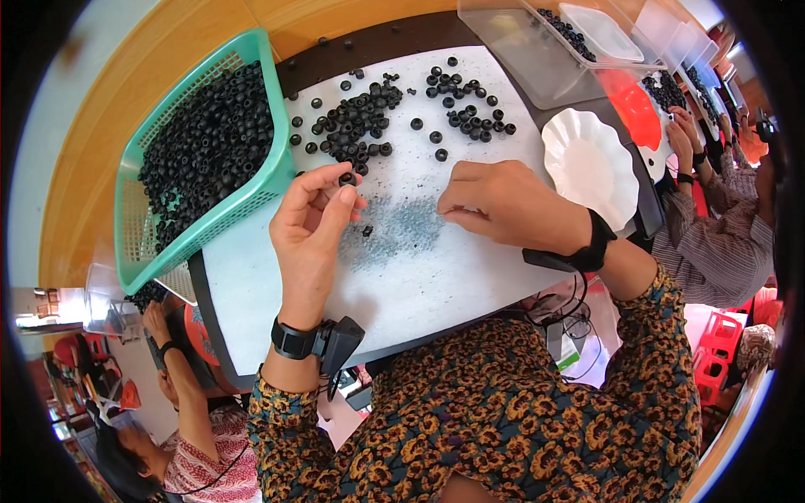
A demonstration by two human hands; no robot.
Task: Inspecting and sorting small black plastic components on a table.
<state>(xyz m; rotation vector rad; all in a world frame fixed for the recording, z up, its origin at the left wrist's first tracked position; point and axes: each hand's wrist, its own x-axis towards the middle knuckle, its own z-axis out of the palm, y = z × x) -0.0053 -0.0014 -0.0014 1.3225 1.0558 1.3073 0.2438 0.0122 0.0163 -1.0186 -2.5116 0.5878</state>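
My left hand (303, 222) pinches a round black bead-like part (347, 178) with a hole in it between thumb and forefinger. To the right, my right hand (511, 205) has its fingertips pressed together at the edge of a spread of tiny pale blue-grey pieces (411, 225). Whatever it holds is too small to make out. Both hands are over a white sheet (453, 289). Beyond them lie a heap of black parts (356, 121) and a looser group of similar black parts (474, 121).
A green basket (272, 117) full of black parts stands on the left. On the right are a white scalloped dish (591, 172), a clear plastic box (532, 80) and a red tray (633, 109). People work at both sides, one person's hand (681, 138) at the right.
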